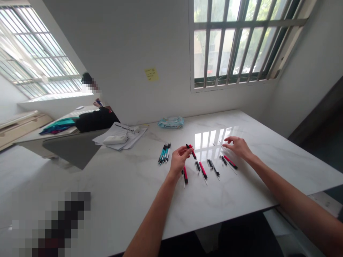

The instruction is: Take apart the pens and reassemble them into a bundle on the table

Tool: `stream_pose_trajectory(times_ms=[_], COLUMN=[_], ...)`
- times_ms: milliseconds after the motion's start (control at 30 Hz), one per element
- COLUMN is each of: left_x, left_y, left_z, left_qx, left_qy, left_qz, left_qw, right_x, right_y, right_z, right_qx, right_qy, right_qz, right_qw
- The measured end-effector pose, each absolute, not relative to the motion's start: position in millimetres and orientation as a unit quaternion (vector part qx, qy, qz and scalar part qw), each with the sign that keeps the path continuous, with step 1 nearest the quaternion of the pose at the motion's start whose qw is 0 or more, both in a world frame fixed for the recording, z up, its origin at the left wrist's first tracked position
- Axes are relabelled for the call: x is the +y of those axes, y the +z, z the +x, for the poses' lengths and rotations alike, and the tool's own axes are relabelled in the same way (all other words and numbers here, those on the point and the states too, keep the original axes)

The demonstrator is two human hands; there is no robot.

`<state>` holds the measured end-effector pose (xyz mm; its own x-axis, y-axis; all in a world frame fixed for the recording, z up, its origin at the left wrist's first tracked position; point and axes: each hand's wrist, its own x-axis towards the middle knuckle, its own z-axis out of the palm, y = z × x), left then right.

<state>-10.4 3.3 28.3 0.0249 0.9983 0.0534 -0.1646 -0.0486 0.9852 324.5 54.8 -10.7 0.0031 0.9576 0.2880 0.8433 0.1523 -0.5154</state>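
My left hand (179, 160) is closed, pinching a red and black pen barrel (193, 153) above the table. To the right, my right hand (239, 147) has its thumb and fingertips together on a thin, pale stick that looks like a pen refill (221, 143). Taken-apart pens lie in small groups below the hands: a red barrel (203, 170) beside a black part (197, 166), a black barrel (215, 167), and another red barrel (230, 162) near my right wrist. Thin white refills lie alongside them. Under my left hand, one more red barrel (185, 175) is partly hidden.
Several blue and black pens (164, 153) lie left of my left hand. A pack of wipes (170, 122) sits by the wall. Papers (136, 137) with a white box (115, 139) lie at the table's left. A person (89, 84) sits beyond the partition.
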Motion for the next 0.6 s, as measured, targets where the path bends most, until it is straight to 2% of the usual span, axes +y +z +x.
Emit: stream_pose_trajectory(times_ms=[267, 367, 467, 533, 600], left_x=[-0.7, 0.6, 1.8, 1.6, 0.8], left_y=[30.5, 26.7, 22.7, 21.4, 21.1], left_z=[-6.7, -5.7, -4.6, -4.2, -4.1], left_qx=[0.439, 0.434, 0.430, 0.428, 0.429], left_qy=[0.537, 0.537, 0.531, 0.524, 0.516], left_qz=[0.507, 0.525, 0.558, 0.579, 0.592], left_qw=[0.511, 0.497, 0.470, 0.455, 0.447], right_x=[57.3, 53.3, 44.6, 37.3, 30.6], right_y=[-19.2, -7.5, 13.1, 29.7, 46.1], right_z=[312.4, 303.7, 287.7, 272.9, 257.4], right_qx=[-0.710, -0.691, -0.693, -0.708, -0.725], right_qy=[0.091, 0.158, 0.274, 0.336, 0.348], right_qz=[-0.638, -0.622, -0.541, -0.474, -0.440], right_qw=[0.284, 0.331, 0.389, 0.402, 0.400])
